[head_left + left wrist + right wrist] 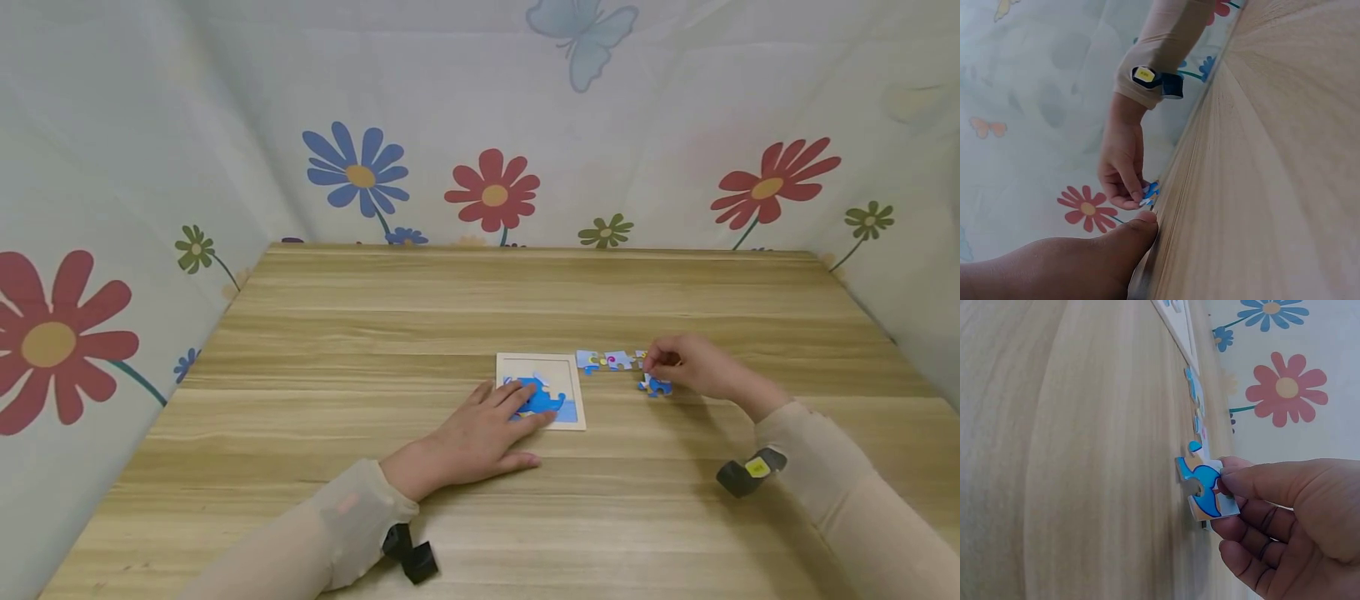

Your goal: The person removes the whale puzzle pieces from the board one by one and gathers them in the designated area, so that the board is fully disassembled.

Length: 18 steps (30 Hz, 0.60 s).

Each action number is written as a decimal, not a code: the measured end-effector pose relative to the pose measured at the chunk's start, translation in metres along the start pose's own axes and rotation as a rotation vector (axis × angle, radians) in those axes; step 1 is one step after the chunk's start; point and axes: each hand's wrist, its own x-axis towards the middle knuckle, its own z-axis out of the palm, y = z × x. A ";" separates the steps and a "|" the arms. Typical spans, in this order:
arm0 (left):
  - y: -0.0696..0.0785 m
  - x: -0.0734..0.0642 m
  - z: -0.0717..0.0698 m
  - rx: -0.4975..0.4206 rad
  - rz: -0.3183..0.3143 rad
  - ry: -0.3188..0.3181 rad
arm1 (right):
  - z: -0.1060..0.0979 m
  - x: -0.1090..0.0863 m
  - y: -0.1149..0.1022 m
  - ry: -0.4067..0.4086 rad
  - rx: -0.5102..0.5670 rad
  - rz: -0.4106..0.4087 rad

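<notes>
My right hand (693, 365) pinches a blue and white puzzle piece (1207, 490) between thumb and fingers, just above the table. Spread over the square wooden puzzle tray (540, 358) is my left hand (480, 429), its fingers extended across the lower left part. Inside the tray lie joined pieces with a blue picture (542, 398); the fingers hide some of it. To the tray's right, a row of loose puzzle pieces (617, 360) reaches as far as the right hand, which covers the row's end. The left wrist view shows only the left thumb side (1104, 253).
All of this rests on a wood-grain table (360, 333). A pale cloth backdrop (435, 83) with printed flowers and butterflies hangs behind the table and along its sides. Each wrist carries a small black camera mount (411, 557).
</notes>
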 end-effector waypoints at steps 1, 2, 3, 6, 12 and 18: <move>0.000 0.000 0.000 -0.002 0.000 -0.001 | 0.001 0.000 0.001 0.003 -0.006 -0.002; 0.000 0.000 0.000 -0.003 0.001 -0.001 | 0.001 0.000 0.001 0.006 -0.013 -0.004; 0.000 0.000 0.000 -0.004 0.001 -0.002 | 0.002 0.000 0.002 0.010 -0.020 -0.005; 0.000 0.000 -0.001 -0.004 0.003 0.002 | 0.004 0.000 0.002 0.016 -0.027 -0.002; 0.000 0.000 -0.001 -0.005 0.005 0.013 | 0.008 -0.001 0.006 0.023 -0.028 0.022; 0.000 0.000 0.000 0.000 0.001 -0.001 | 0.009 -0.004 0.008 0.040 -0.037 0.049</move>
